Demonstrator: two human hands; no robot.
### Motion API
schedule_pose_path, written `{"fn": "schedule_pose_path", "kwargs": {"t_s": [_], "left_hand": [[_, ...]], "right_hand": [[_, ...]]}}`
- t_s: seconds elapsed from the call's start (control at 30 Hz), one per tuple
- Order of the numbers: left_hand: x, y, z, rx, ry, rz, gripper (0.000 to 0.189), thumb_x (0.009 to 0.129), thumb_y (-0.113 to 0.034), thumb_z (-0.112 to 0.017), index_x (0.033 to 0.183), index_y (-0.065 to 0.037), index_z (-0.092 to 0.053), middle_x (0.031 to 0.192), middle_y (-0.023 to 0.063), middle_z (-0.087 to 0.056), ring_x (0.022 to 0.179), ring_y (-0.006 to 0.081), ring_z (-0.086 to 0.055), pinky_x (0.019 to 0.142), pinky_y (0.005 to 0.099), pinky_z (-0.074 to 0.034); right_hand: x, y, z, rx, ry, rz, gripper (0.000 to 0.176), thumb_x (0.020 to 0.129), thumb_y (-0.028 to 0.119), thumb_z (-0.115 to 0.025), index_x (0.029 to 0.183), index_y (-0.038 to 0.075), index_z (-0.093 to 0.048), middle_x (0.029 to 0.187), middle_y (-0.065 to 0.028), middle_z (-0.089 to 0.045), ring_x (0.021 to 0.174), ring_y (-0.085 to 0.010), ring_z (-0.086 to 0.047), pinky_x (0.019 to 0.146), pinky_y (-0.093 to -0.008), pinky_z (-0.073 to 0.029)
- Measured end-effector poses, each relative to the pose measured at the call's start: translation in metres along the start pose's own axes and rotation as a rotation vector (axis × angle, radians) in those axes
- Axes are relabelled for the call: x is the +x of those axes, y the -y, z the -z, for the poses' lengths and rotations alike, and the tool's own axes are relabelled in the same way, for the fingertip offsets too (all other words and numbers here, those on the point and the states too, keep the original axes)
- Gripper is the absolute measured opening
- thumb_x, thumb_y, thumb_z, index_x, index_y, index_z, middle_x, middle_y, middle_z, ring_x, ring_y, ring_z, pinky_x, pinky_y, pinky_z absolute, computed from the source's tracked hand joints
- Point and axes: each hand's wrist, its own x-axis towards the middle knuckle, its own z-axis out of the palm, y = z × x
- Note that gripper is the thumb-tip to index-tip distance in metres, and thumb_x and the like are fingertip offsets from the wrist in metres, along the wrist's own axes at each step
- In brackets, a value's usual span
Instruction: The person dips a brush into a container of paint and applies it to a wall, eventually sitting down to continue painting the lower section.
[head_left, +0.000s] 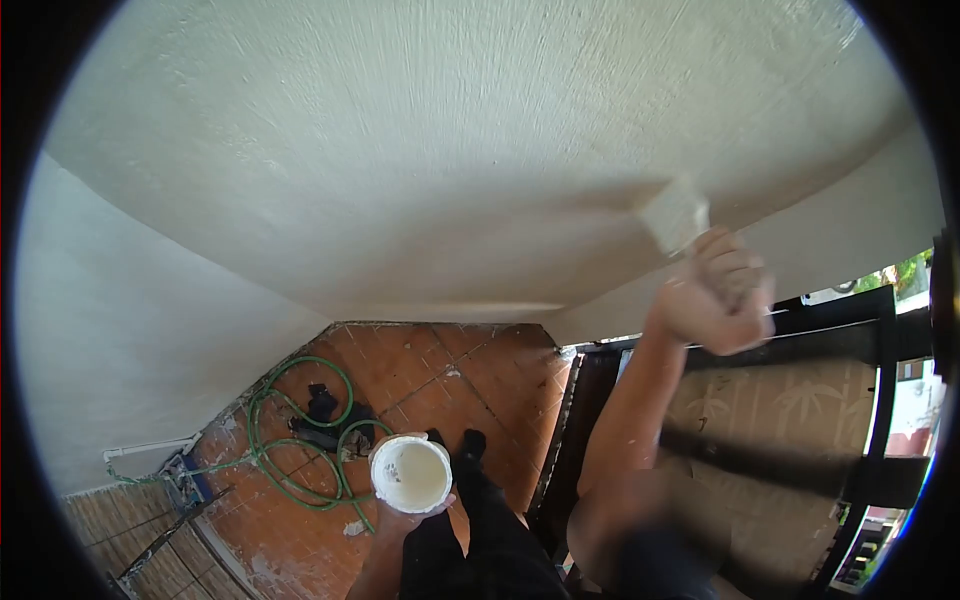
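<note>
My right hand (722, 290) is raised at the right, its fingers wrapped round the handle of a wide paintbrush (674, 217). The brush is blurred, with its pale bristles up against or just in front of the whitish wall (420, 150); contact cannot be made out. Low in the middle, my left hand (412, 515) holds a white tub (411, 474) from below and the side. Pale liquid shows inside the open tub. Brush strokes mark the upper part of the wall.
A green hose (258, 430) lies coiled on the orange tiled floor (480, 370), with dark cloth (325, 415) beside it. A dark metal gate (885, 400) with tan patterned panels stands at the right. Bamboo-like slats (130, 530) are at the lower left.
</note>
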Motion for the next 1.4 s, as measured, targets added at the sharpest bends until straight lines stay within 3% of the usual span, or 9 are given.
{"fn": "schedule_pose_path", "kwargs": {"t_s": [0.1, 0.3, 0.67, 0.83, 0.93, 1.0, 1.2, 1.27, 1.4], "left_hand": [[0.004, -0.013, -0.005, -0.013, 0.013, -0.015, 0.079, 0.05, -0.016, -0.085, 0.113, -0.003, -0.04, 0.112, 0.0109, -0.049, 0.095, 0.0191, -0.054, 0.081, 0.0305, -0.047], [0.005, -0.012, -0.008, -0.193, 0.048, 0.08, 0.082, 0.05, -0.013, -0.085, 0.117, -0.004, -0.038, 0.115, 0.0101, -0.048, 0.097, 0.0187, -0.054, 0.082, 0.0306, -0.048], [0.007, -0.015, -0.005, -0.146, 0.073, 0.03, 0.089, 0.047, -0.011, -0.086, 0.12, -0.006, -0.035, 0.118, 0.0098, -0.044, 0.103, 0.0193, -0.05, 0.085, 0.032, -0.046], [0.01, -0.017, -0.008, -0.185, 0.072, -0.004, 0.089, 0.047, -0.009, -0.085, 0.12, -0.007, -0.035, 0.118, 0.0093, -0.043, 0.102, 0.0185, -0.05, 0.084, 0.0312, -0.046], [0.009, -0.018, -0.007, -0.168, 0.061, -0.003, 0.088, 0.046, -0.009, -0.085, 0.119, -0.006, -0.036, 0.117, 0.0087, -0.044, 0.1, 0.0184, -0.051, 0.084, 0.0312, -0.046], [0.009, -0.021, -0.006, -0.159, 0.073, 0.017, 0.087, 0.046, -0.009, -0.085, 0.119, -0.006, -0.037, 0.116, 0.0087, -0.045, 0.099, 0.0183, -0.051, 0.083, 0.0312, -0.046], [0.01, -0.017, -0.005, -0.135, 0.049, 0.002, 0.083, 0.048, -0.01, -0.085, 0.118, -0.005, -0.04, 0.108, 0.0078, -0.051, 0.096, 0.0169, -0.053, 0.082, 0.0306, -0.047], [0.008, -0.019, -0.006, -0.111, 0.111, 0.039, 0.088, 0.048, -0.036, -0.085, 0.115, -0.005, -0.037, 0.11, 0.013, -0.048, 0.101, 0.0229, -0.048, 0.083, 0.0346, -0.042], [0.005, -0.021, -0.005, -0.121, 0.065, 0.096, 0.087, 0.048, -0.036, -0.085, 0.115, -0.006, -0.037, 0.111, 0.0124, -0.047, 0.101, 0.0224, -0.048, 0.083, 0.0342, -0.042]], "right_hand": [[0.081, 0.035, -0.025, 0.058, 0.407, 0.321, 0.018, 0.065, 0.013, -0.038, 0.055, 0.013, -0.023, 0.05, -0.0008, -0.02, 0.046, -0.013, -0.019, 0.047, -0.0319, -0.021], [0.023, 0.029, -0.06, 0.074, 0.403, 0.255, 0.021, 0.067, 0.014, -0.04, 0.051, 0.009, -0.028, 0.048, -0.0034, -0.029, 0.046, -0.0146, -0.023, 0.049, -0.0318, -0.021], [-0.029, 0.022, -0.02, 0.169, -0.059, -0.184, 0.025, 0.065, 0.018, -0.036, 0.049, 0.013, -0.019, 0.044, -0.0008, -0.02, 0.041, -0.0116, -0.015, 0.043, -0.0274, -0.017], [0.005, 0.061, -0.032, 0.153, -0.176, -0.104, 0.025, 0.057, 0.016, -0.036, 0.047, 0.017, -0.013, 0.043, 0.0016, -0.015, 0.04, -0.0104, -0.015, 0.045, -0.0271, -0.017], [0.016, 0.065, -0.045, 0.29, -0.046, 0.094, 0.023, 0.056, 0.016, -0.036, 0.047, 0.016, -0.015, 0.045, 0.0014, -0.016, 0.042, -0.0113, -0.016, 0.046, -0.0283, -0.017], [0.011, 0.03, -0.061, -0.062, 0.378, 0.302, 0.022, 0.065, 0.015, -0.039, 0.05, 0.011, -0.023, 0.046, -0.0015, -0.023, 0.046, -0.0136, -0.022, 0.046, -0.0307, -0.022], [-0.059, -0.001, -0.039, -0.029, 0.39, 0.178, 0.029, 0.072, 0.017, -0.042, 0.05, 0.005, -0.029, 0.046, -0.0068, -0.034, 0.041, -0.0172, -0.029, 0.044, -0.0315, -0.024], [-0.083, -0.006, -0.029, -0.067, 0.351, 0.118, 0.029, 0.071, 0.018, -0.039, 0.048, 0.005, -0.028, 0.044, -0.0063, -0.03, 0.04, -0.0161, -0.026, 0.043, -0.0316, -0.022], [-0.127, -0.018, 0.008, -0.198, 0.26, -0.126, 0.03, 0.07, 0.019, -0.037, 0.046, 0.003, -0.028, 0.041, -0.0071, -0.028, 0.038, -0.0154, -0.022, 0.04, -0.0316, -0.02]]}}
